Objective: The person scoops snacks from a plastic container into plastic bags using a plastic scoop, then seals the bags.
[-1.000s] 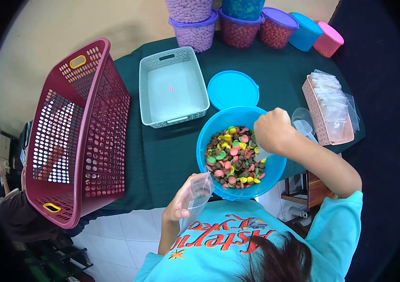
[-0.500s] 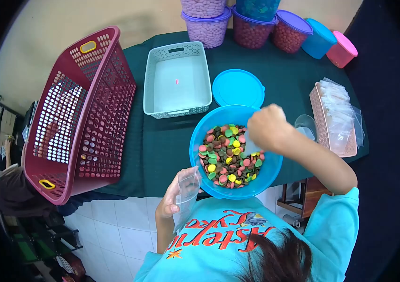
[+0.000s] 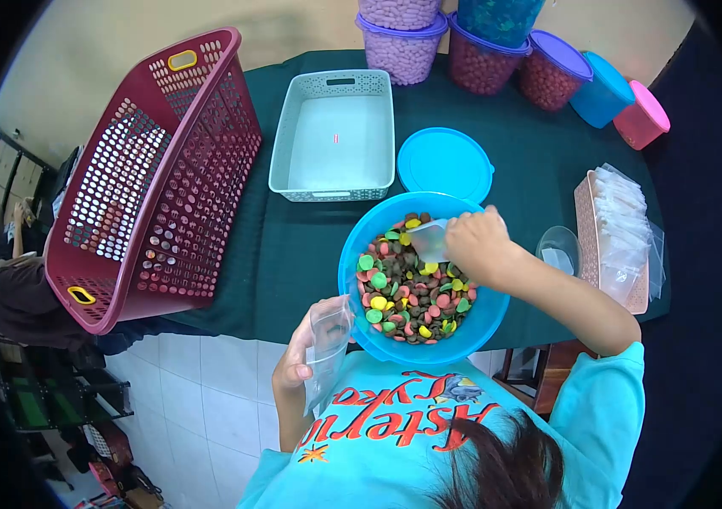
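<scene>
My left hand [image 3: 295, 355] grips a clear plastic bag [image 3: 328, 349], its mouth upward beside the bowl's near left edge. Inside the round blue tub [image 3: 490, 317] lie many disc-shaped sweets [image 3: 416, 293] in brown, pink, yellow and green. Over the far right part of these sweets, my right hand [image 3: 479, 244] is closed around a translucent plastic scoop [image 3: 430, 241]. The scoop is tilted, with its end down among the sweets. How much it contains is hidden.
Behind the tub lie a blue lid [image 3: 446, 164] and a pale green basket [image 3: 335, 153]. A tall maroon basket [image 3: 195, 195] stands left. At right are a clear cup [image 3: 559, 249] and a pink basket [image 3: 637, 295] of plastic bags. Lidded tubs [image 3: 403, 55] line the back.
My right hand has dipped the scoop and turned it, shifting the sweets in the tub. The left hand keeps the bag at the rim. The view has shifted slightly.
</scene>
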{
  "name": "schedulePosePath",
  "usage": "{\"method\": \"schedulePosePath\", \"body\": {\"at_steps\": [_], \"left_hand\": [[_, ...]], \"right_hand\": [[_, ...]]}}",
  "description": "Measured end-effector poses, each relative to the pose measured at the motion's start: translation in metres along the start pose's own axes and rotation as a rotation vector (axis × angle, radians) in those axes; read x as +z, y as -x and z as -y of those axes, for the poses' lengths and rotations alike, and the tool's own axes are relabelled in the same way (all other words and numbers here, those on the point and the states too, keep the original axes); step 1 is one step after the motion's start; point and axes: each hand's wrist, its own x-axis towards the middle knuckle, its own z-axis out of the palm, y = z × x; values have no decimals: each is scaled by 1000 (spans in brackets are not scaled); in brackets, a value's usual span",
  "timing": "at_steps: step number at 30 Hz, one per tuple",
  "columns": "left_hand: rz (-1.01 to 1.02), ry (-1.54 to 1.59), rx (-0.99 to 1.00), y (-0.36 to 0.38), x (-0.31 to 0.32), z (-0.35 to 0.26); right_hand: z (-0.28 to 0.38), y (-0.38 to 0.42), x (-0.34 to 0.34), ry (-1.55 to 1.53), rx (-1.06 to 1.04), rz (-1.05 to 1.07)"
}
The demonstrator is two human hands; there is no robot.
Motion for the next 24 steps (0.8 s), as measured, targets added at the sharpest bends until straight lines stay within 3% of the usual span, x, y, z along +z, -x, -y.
{"method": "schedulePosePath", "body": {"at_steps": [2, 3, 6, 11, 12, 14, 18, 19, 24], "left_hand": [[4, -11, 9, -1, 0, -1], [4, -14, 10, -1, 0, -1], [-4, 10, 11, -1, -1, -1], [16, 46, -14, -4, -2, -3], [10, 45, -14, -3, -3, -2], [2, 43, -15, -2, -2, -3], [-37, 73, -5, -2, -3, 2], [-35, 98, 2, -1, -4, 4], [-53, 87, -5, -1, -2, 2]], "right_hand": [[-2, 10, 5, 274, 16, -206], [2, 18, 4, 360, 11, -179], [15, 26, 8, 425, -42, -285], [24, 6, 32, 579, -188, -651], [25, 11, 30, 574, -189, -650], [30, 23, 32, 649, -261, -445], [26, 30, 40, 603, -174, -338], [26, 25, 44, 630, -140, -456], [31, 16, 48, 716, -167, -477]]}}
